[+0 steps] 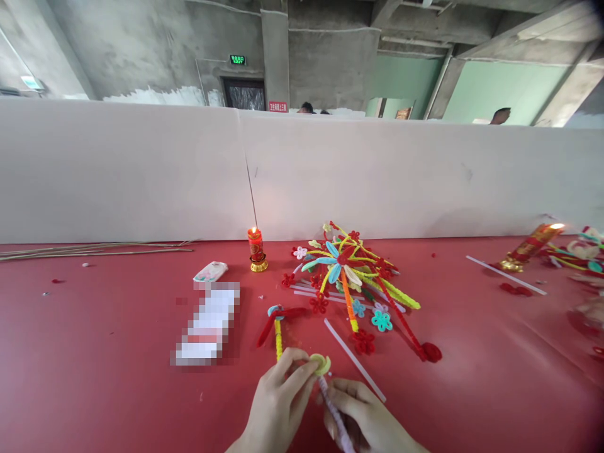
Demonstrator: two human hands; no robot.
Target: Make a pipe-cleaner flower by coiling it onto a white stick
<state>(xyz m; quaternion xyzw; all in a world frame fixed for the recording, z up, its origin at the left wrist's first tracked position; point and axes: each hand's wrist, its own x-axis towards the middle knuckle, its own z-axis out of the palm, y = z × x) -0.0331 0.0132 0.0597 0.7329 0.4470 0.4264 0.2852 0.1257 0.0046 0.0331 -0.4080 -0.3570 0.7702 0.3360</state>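
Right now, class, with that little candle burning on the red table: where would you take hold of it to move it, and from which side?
Grip the candle low on its red body, just above the gold base, coming in from the side rather than from above. It stands upright with the flame at the top, so a low sideways grip probably keeps fingers off the flame and the candle steady.

2 bare hands: left hand (278,402), right hand (365,421). No gloves, rings or watch visible. Wrists bare to frame edge; no sleeves in view. Nails short, unpainted.
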